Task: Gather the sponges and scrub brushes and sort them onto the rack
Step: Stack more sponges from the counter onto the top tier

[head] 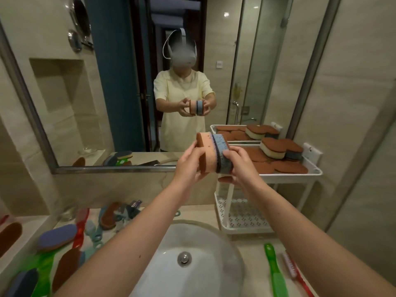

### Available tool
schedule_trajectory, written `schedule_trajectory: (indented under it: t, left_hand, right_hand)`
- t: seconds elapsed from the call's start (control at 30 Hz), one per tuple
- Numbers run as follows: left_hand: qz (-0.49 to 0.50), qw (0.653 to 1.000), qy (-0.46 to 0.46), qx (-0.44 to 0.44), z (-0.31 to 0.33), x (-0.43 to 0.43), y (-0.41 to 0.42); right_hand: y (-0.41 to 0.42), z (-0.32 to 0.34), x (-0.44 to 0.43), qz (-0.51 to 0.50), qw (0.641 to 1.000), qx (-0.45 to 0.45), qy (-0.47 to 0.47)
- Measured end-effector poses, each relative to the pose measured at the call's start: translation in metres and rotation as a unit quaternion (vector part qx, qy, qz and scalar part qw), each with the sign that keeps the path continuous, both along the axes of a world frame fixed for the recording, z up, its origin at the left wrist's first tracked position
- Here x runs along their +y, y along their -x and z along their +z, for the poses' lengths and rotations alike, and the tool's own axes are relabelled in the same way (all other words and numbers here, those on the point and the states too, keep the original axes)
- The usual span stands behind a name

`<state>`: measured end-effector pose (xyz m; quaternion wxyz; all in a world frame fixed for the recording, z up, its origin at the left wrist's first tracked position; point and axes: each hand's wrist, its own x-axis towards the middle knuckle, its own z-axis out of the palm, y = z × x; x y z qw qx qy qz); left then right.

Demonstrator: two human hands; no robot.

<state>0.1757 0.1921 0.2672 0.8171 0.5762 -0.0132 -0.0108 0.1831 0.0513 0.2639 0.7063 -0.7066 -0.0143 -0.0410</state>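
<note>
Both my hands' fingers (194,156) pinch two sponges (214,154) together; loosen either side and one likely drops into the sink (225,249) below.

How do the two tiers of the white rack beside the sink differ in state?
The top tier carries sponges, some stacked, with brown pads up; the bottom tier shows only bare perforated floor. The top stands at mirror height; the bottom sits at counter level. Both are white with raised rims.
</note>
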Motion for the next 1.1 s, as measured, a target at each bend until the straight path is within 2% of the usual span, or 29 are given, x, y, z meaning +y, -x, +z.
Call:
schedule_trajectory:
  t: [0.1,0.2,0.4,0.57,0.73,0.97,1.1]
  left_hand:
    - [-0.016,1.000,0.000,-0.024,0.007,-0.023,-0.012]
    - [0.007,0.998,-0.046,-0.031,0.009,-0.045,-0.029]
    - [0.060,0.988,-0.133,-0.053,0.003,-0.085,-0.065]
    - [0.107,0.973,-0.194,-0.067,-0.004,-0.110,-0.095]
    - [0.150,0.934,-0.321,-0.040,-0.014,-0.125,-0.114]
    - [0.198,0.856,-0.477,-0.019,-0.028,-0.140,-0.134]
    - [0.213,0.825,-0.524,-0.018,-0.034,-0.150,-0.142]
  right_hand:
    - [-0.012,0.011,-0.025,-0.001,1.000,-0.027,0.008]
    - [-0.026,0.016,-0.053,-0.018,0.999,-0.043,0.023]
    - [-0.062,0.016,-0.102,-0.096,0.976,-0.109,0.164]
    - [-0.096,0.011,-0.131,-0.141,0.934,-0.142,0.297]
    - [-0.118,-0.003,-0.145,-0.150,0.891,-0.168,0.393]
    - [-0.143,-0.022,-0.157,-0.148,0.805,-0.226,0.529]
    - [-0.150,-0.031,-0.160,-0.165,0.796,-0.226,0.536]
